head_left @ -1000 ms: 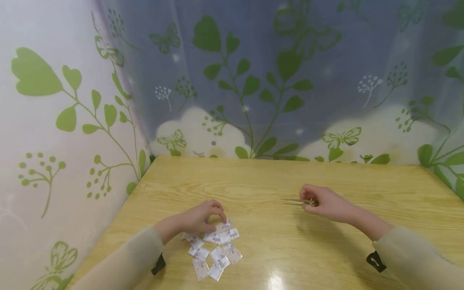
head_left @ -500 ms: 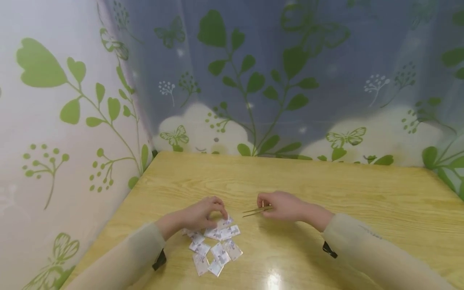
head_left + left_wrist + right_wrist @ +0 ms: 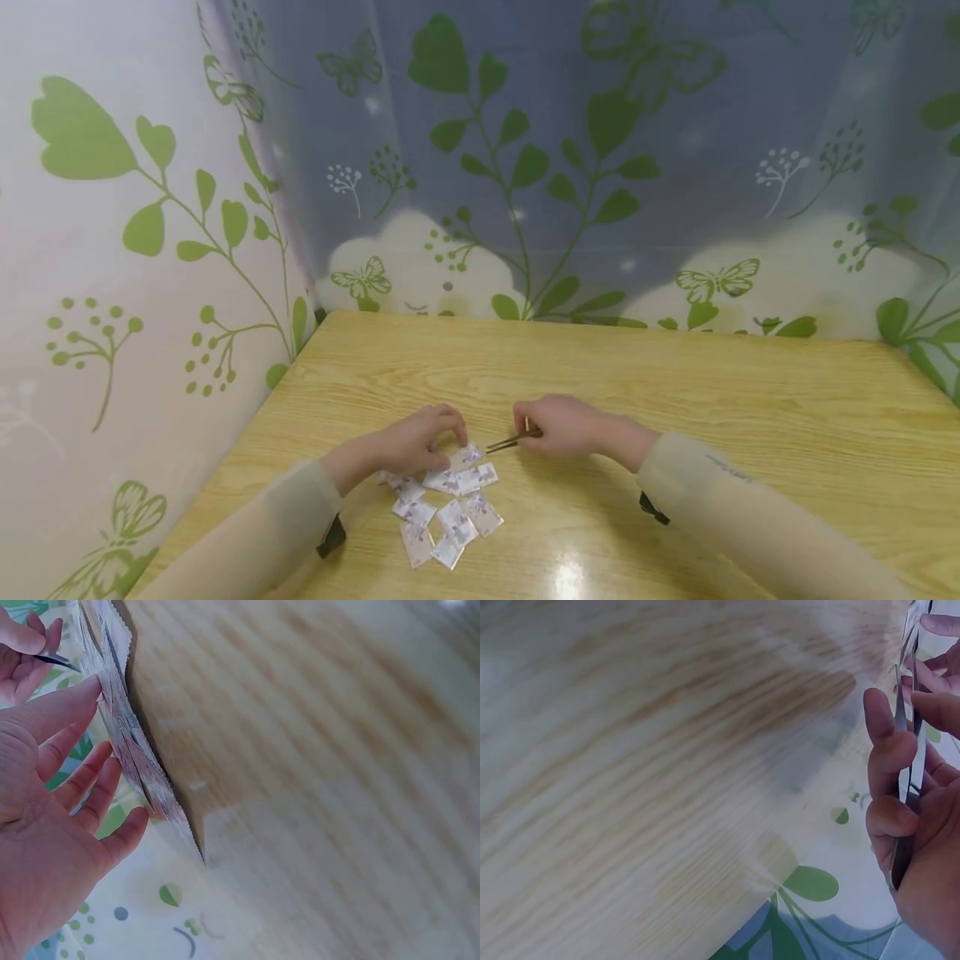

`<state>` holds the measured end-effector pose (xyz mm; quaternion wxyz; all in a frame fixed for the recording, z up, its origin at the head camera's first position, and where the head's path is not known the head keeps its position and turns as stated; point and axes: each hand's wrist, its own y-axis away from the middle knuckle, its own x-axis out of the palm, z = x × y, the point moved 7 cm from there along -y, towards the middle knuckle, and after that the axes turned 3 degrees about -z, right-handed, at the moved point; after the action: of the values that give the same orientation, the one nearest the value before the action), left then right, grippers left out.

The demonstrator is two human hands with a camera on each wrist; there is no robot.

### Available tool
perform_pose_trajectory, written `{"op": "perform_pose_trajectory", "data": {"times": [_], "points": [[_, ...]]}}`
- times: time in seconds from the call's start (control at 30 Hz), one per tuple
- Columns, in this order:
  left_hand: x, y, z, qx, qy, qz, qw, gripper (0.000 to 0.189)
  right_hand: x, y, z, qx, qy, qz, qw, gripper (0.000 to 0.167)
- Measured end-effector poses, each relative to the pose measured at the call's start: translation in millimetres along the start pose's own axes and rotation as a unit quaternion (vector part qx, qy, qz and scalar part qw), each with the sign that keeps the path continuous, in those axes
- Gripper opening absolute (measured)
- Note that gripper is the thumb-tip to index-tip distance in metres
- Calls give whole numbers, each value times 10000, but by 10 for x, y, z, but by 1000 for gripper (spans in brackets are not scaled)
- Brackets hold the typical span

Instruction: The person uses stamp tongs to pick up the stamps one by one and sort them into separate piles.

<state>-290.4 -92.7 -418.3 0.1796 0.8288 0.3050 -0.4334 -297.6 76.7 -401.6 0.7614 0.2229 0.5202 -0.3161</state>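
Observation:
Several small white printed packets (image 3: 456, 521) lie overlapping on the wooden table. At the far end of the group, the left hand (image 3: 412, 442) rests its fingertips on one packet (image 3: 469, 455); the left wrist view shows its fingers fairly straight against the stacked packets (image 3: 135, 742). The right hand (image 3: 564, 427) holds metal tweezers (image 3: 513, 442), seen along the palm in the right wrist view (image 3: 902, 851). The tips of the tweezers, slightly apart, point left beside that packet's right end. Whether they touch it is hard to tell.
The light wooden table (image 3: 675, 375) reaches back to a blue and white curtain (image 3: 360, 158) printed with green leaves. A pale leaf-patterned cloth (image 3: 97, 242) hangs along the left side. Dark wrist straps (image 3: 331, 537) show beneath both sleeves.
The right hand has come leftward with the tweezers, from well right of the packets to beside the far one. The left hand has stayed almost still on the packets.

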Motion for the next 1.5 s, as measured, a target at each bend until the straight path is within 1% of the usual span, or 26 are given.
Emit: {"op": "perform_pose_trajectory", "data": {"times": [0.23, 0.37, 0.5, 0.7, 0.9, 1.0, 1.1, 1.17, 1.3, 1.37, 1.5], "points": [[25, 11, 16, -63, 105, 29, 9999, 26, 71, -72, 39, 2, -312, 64, 9995, 8], [21, 9, 22, -72, 11, -9, 10000, 25, 69, -83, 92, -62, -450, 54, 9990, 8], [-2, 7, 6, -82, -94, -56, 9999, 24, 60, -97, 129, -124, -455, 27, 9989, 8], [-11, -1, -34, -109, -49, -26, 9999, 23, 76, -97, 114, -238, -448, -101, 9987, 12], [-18, -2, -47, -196, -29, -57, 9998, 24, 105, -91, 86, -214, -631, -130, 9977, 12], [-36, 5, -75, -80, -116, -166, 9998, 24, 63, -75, 61, -182, -680, -253, 9972, 11], [-76, -4, -129, 137, -266, -437, 9986, 24, -26, -43, -1, -65, -723, -436, 9964, 10], [-112, -31, -178, 312, -392, -684, 9964, 24, -92, -9, -57, 10, -769, -533, 9956, 9], [-172, -136, -257, 427, -478, -1028, 9926, 23, -197, 107, -192, 188, -979, -546, 9935, 7], [-190, -210, -306, 408, -469, -1068, 9923, 23, -240, 191, -264, 245, -1065, -539, 9925, 8], [-180, -388, -416, 408, -564, -1028, 9923, 24, -339, 398, -380, 248, -1143, -574, 9915, 7]]}}
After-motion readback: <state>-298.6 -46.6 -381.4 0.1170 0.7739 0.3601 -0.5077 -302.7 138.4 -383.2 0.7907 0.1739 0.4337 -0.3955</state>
